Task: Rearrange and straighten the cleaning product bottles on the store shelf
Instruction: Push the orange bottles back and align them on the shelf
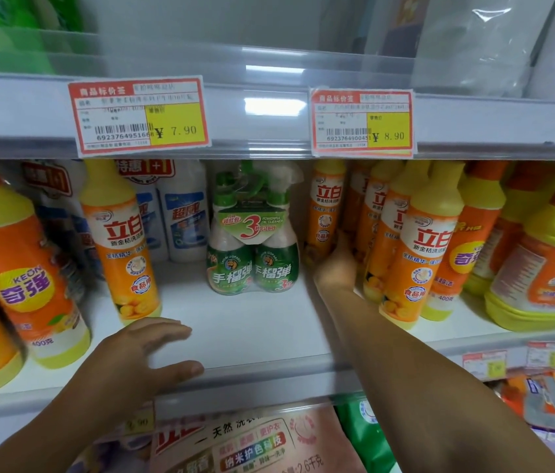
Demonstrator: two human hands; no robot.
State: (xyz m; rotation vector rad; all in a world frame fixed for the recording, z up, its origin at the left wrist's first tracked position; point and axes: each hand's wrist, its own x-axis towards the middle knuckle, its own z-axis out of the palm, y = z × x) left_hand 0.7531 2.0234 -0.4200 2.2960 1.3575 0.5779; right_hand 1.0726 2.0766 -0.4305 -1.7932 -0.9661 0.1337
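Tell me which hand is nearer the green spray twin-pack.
Right. The right hand reaches in right of the green spray twin-pack, at an orange bottle; the left hand is at the shelf front edge, further left.

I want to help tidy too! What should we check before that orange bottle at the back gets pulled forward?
1. Firm grip of the right hand on the back orange bottle: cannot tell, fingers hidden.
2. Bare shelf in front to slide it onto: ok.
3. The green spray twin-pack upright, apart from that hand: ok.
4. The front orange bottles clear of the forearm: not ok, very close.
5. The left hand free to steady things: ok, open.
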